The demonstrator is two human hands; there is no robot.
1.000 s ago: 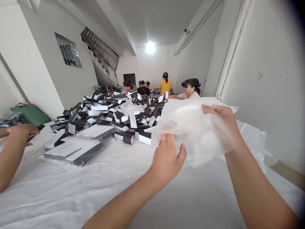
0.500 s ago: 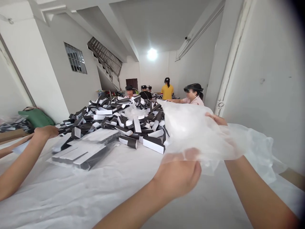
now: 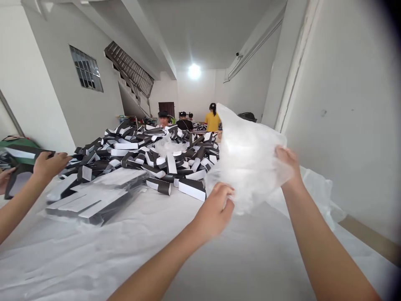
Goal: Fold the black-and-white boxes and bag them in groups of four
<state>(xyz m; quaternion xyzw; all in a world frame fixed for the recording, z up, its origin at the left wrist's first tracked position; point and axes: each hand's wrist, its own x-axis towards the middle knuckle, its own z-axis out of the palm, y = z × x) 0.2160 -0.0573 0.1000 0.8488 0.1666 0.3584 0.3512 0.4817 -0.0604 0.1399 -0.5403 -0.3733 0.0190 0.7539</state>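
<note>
Clear plastic bag held upright, just right of a heap of black-and-white cartons. Left hand in a closed grip on its lower edge; right hand closed on its side, fingertips hidden behind the film. Forearms extend forward, well apart.

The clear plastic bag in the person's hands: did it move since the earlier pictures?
Yes, upward: the plastic bag now rises above the far edge of the box pile.
</note>
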